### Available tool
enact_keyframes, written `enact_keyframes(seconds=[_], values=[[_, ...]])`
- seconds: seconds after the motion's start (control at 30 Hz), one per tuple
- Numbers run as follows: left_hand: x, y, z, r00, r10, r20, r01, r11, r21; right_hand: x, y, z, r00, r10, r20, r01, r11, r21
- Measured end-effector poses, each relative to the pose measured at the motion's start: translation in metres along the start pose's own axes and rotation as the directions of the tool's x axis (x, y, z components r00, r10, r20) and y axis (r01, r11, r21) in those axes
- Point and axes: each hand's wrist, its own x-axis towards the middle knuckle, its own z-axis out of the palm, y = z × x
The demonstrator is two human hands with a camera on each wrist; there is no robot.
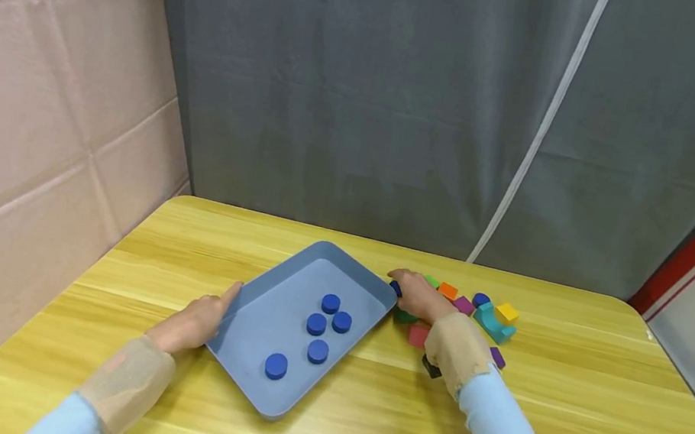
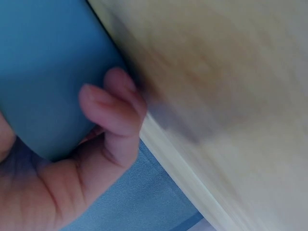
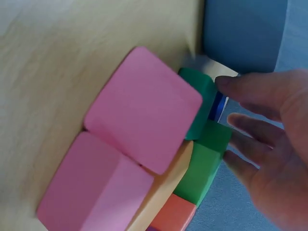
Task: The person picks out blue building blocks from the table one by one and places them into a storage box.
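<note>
My left hand grips the left side of a blue-grey tray, thumb at the rim. In the left wrist view, curled fingers lie against the tray's outer wall. Several blue discs lie flat on the tray floor. Beyond the tray's right corner, my right hand pinches another blue disc between thumb and fingertips. In the right wrist view this blue disc is mostly hidden behind a dark green block, close to the pile of blocks.
Around my right hand lie pink blocks, a green block, an orange block, a yellow block, a teal arch and a loose blue disc. A grey curtain hangs behind the wooden table.
</note>
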Motion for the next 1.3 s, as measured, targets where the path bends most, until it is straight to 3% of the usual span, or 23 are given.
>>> enact_keyframes(seconds=[0.43, 0.77, 1.3], values=[[-0.001, -0.0006, -0.0002, 1.0, 0.0, 0.008, 0.0, 1.0, -0.005, 0.0078, -0.002, 0.0074, 0.995, 0.038, 0.093, -0.035, 0.999, -0.036], [-0.0009, -0.0008, -0.0007, 1.0, -0.005, 0.01, 0.006, 1.0, -0.022, 0.0056, -0.0046, 0.0087, 0.993, 0.062, 0.096, -0.051, 0.992, -0.114], [0.0013, -0.0003, 0.0002, 1.0, 0.0, 0.002, 0.0, 1.0, 0.002, 0.0, 0.0007, 0.0086, 0.994, 0.073, 0.084, -0.065, 0.993, -0.096]])
